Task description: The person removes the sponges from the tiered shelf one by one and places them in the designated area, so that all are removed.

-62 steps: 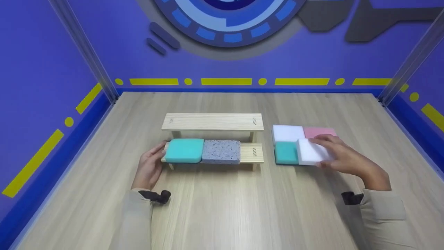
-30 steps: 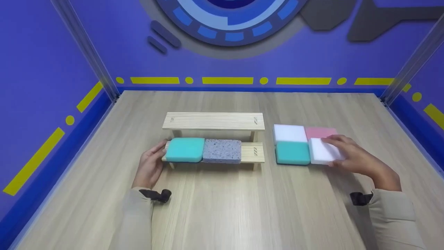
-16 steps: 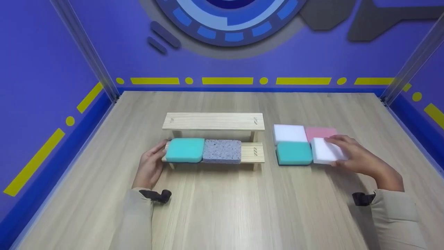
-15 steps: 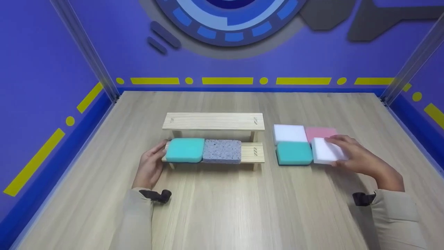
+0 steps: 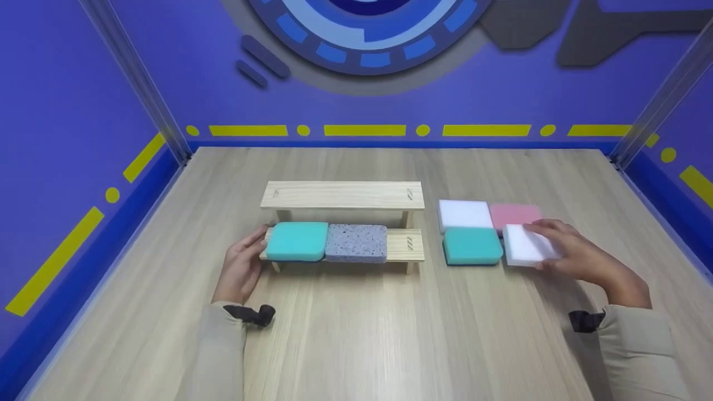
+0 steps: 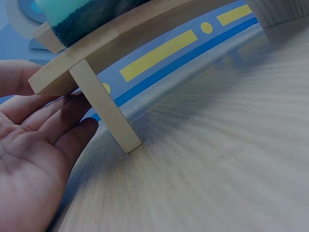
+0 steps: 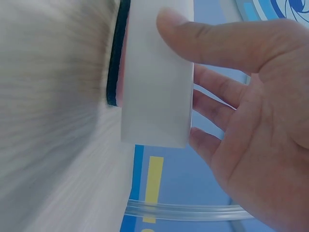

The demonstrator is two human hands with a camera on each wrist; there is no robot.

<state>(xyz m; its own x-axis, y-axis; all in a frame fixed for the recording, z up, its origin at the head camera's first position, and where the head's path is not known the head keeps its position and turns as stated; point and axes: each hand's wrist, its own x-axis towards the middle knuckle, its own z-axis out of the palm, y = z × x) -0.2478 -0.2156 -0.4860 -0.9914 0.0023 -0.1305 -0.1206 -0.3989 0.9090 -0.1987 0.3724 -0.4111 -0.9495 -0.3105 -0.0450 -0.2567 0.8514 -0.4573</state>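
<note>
My right hand pinches a white sponge block, thumb on its near side and fingers on the far side in the right wrist view. The block is just right of a teal sponge and overlaps the pink sponge behind it. On the left, my left hand holds the end of the front wooden stand; in the left wrist view its fingers reach under the plank beside the leg. A turquoise sponge and a speckled grey sponge lie side by side on that stand.
Behind the front stand is a taller wooden stand, its top bare. Another white sponge lies behind the teal one. Blue panels with yellow marks enclose the wooden table at the back and sides.
The right hand has shifted the white sponge block rightward, off its overlap with the teal sponge, and most recently a little toward me. The left hand keeps its hold on the stand.
</note>
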